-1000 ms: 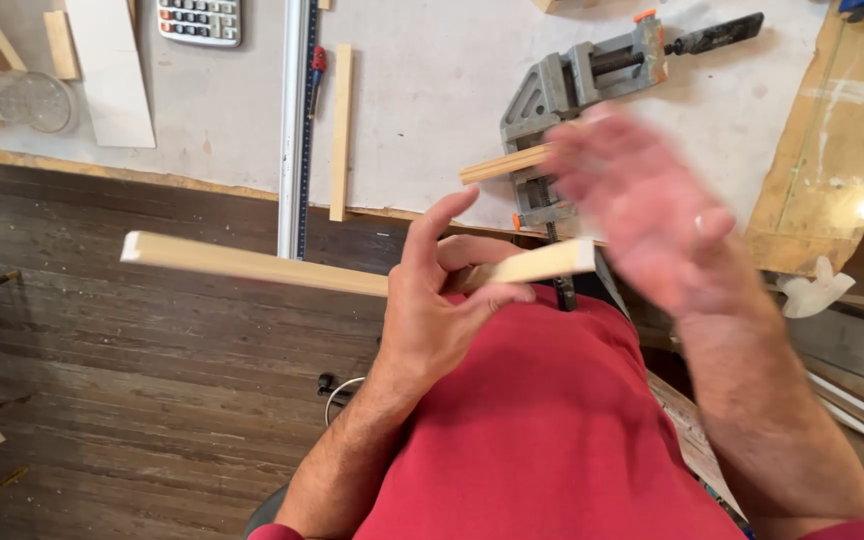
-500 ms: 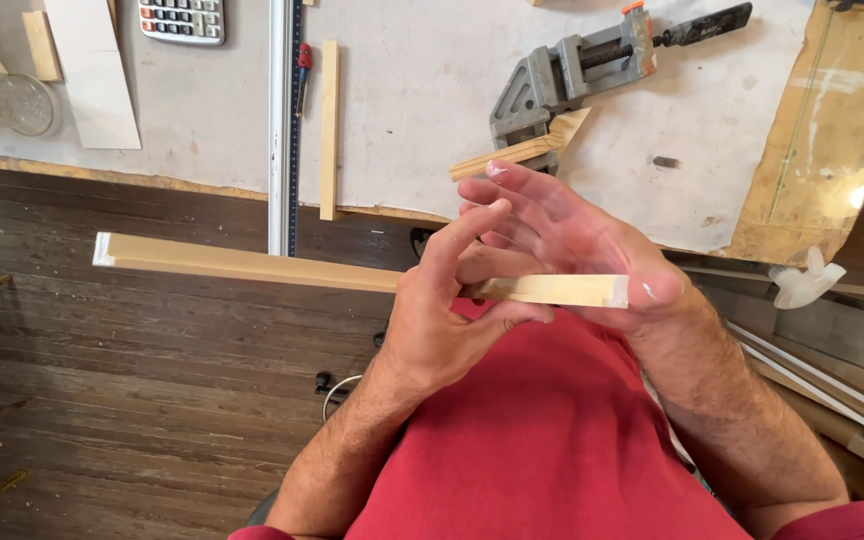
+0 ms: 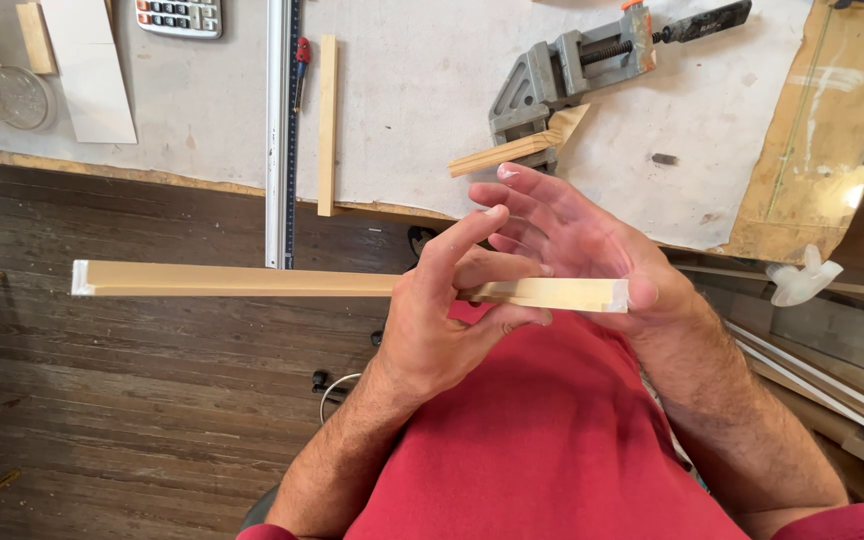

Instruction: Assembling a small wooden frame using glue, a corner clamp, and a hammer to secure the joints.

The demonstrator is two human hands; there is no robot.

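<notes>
A long pale wooden strip (image 3: 242, 281) lies level in front of my chest, its far end reaching left over the dark floor. My left hand (image 3: 447, 320) grips it near the right end, thumb below and fingers curled over the top. My right hand (image 3: 577, 235) stands open behind the strip, fingers spread and pointing left, with the heel of the palm against the strip's right end (image 3: 612, 294).
The white workbench (image 3: 432, 80) carries a grey corner clamp (image 3: 562, 70) holding a short wood piece (image 3: 512, 152), a metal ruler (image 3: 277, 130), a thin wood strip (image 3: 327, 120), a calculator (image 3: 180, 15) and a clear round lid (image 3: 7, 97). A plywood sheet (image 3: 832, 120) sits at the right.
My right hand has come down from a blurred sweep above the strip and now rests open against its right end. The strip has shifted slightly left and sits level.
</notes>
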